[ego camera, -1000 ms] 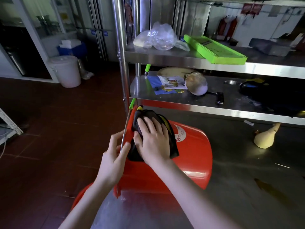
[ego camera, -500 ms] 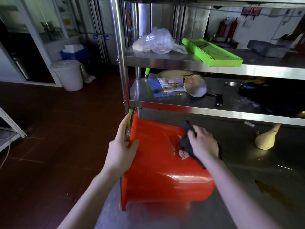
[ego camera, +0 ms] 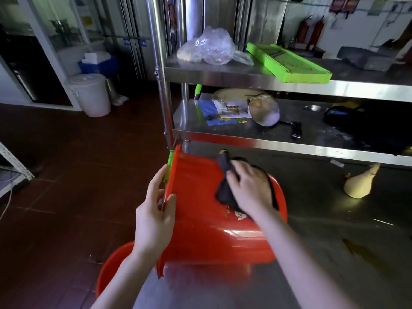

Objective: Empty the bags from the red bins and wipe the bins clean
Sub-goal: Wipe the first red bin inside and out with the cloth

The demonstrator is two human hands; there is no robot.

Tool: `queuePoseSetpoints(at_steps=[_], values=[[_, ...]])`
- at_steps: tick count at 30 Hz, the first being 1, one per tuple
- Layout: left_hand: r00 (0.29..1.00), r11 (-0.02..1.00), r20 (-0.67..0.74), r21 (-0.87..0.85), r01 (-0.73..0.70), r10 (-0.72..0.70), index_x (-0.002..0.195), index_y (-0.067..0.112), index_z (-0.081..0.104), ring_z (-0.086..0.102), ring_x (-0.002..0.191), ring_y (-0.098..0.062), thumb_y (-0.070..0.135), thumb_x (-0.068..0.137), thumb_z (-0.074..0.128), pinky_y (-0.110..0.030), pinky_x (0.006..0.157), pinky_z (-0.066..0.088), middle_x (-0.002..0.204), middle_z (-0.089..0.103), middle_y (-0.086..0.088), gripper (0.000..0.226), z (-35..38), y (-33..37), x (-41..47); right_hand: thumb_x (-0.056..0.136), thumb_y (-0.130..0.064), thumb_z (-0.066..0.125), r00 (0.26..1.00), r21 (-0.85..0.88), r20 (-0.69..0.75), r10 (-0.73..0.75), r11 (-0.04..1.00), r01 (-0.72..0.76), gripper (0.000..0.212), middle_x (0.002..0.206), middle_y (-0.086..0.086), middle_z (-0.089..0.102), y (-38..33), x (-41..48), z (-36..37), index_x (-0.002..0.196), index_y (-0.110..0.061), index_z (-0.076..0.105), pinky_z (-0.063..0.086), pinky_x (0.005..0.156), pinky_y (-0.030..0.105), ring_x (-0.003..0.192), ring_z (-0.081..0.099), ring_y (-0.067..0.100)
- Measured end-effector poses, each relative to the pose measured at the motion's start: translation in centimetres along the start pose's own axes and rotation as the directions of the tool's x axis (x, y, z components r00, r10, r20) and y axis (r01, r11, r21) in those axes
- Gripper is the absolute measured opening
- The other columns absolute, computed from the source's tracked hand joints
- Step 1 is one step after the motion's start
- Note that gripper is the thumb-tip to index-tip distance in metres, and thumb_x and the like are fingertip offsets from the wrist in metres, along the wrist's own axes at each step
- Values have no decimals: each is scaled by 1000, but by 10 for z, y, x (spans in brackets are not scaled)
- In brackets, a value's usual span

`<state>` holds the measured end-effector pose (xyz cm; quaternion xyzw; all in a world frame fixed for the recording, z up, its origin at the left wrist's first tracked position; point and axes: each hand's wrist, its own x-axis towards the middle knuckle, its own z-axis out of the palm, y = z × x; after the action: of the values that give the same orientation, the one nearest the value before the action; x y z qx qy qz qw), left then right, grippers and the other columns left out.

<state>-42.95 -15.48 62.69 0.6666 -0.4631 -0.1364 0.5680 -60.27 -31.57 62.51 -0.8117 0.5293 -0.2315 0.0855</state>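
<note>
One red bin [ego camera: 200, 230] lies on its side on the steel bench [ego camera: 334, 230], near the bench's left edge, mouth turned left and base toward the right. The left hand [ego camera: 156, 215] grips the bin at the rim: thumb on the outer wall, fingers reaching up along the rim beside the wire handle with its green grip [ego camera: 170, 166]. The right hand [ego camera: 247, 188] holds a dark cloth [ego camera: 224, 192], fingers bent over the bunched fabric and pressing it against the upper side of the bin's outer wall. A printed label [ego camera: 237, 215] on the wall shows partly from under the cloth. A second red bin [ego camera: 111, 270] is visible below the bench's left edge, partly hidden by the left forearm; whether it stands on the floor cannot be told. A pale gourd-shaped item [ego camera: 359, 186] lies on the bench, well apart from the bin to the right. Behind the bin stands a steel shelf rack [ego camera: 160, 85]. Its upper shelf carries a crumpled clear plastic bag [ego camera: 209, 46] and, just beside it, a green tray [ego camera: 287, 62]. Its lower shelf carries printed papers [ego camera: 225, 111] with a round pale object [ego camera: 264, 112] touching their right edge. A white lidded bucket [ego camera: 89, 94] stands on the red tiled floor [ego camera: 66, 175] at the far left.
</note>
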Motion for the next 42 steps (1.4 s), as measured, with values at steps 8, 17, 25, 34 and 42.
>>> queuePoseSetpoints(at_steps=[8, 17, 25, 34, 42], values=[[996, 995, -6, 52, -84, 84, 137, 62, 31, 64, 95, 8, 15, 96, 55, -23, 80, 56, 111, 59, 40, 67, -3, -6, -17, 94, -48, 30, 981, -20, 137, 134, 991, -132, 42, 134, -1, 56, -22, 22, -2, 126, -31, 52, 42, 97, 39, 120, 54, 27], [935, 928, 235, -198, 315, -267, 134, 69, 21, 71, 94, -28, 44, 78, 70, -42, 76, 58, 104, 72, -7, 78, -39, 24, 46, 92, -45, 38, 970, -23, -108, -218, 976, 217, 52, 142, 0, 53, -106, -48, 26, 136, -24, 53, 35, 110, 47, 132, 45, 29], [957, 967, 178, 152, 204, -230, 142, 53, 25, 65, 71, -8, 21, 90, 63, -17, 51, 49, 102, 66, 4, 71, -7, 35, 81, 91, -42, 39, 975, 0, -114, -192, 981, 193, 53, 143, 1, 52, -48, -48, 11, 137, -22, 54, 36, 109, 44, 130, 48, 27], [988, 997, 151, 82, -13, 1, 135, 60, 35, 69, 79, -4, 8, 88, 66, -29, 68, 60, 93, 71, 11, 77, -13, 10, 23, 91, -40, 43, 981, -8, -105, 165, 986, -167, 50, 144, 0, 50, -10, -14, 10, 137, -23, 52, 30, 111, 45, 136, 40, 27], [971, 998, 240, 50, -32, 19, 136, 63, 32, 72, 77, -10, 13, 87, 71, -27, 65, 60, 94, 71, 18, 80, -24, -9, 41, 92, -41, 43, 953, 1, -107, -282, 959, 284, 49, 142, 0, 53, -69, -13, 37, 136, -23, 56, 33, 112, 46, 134, 45, 27]])
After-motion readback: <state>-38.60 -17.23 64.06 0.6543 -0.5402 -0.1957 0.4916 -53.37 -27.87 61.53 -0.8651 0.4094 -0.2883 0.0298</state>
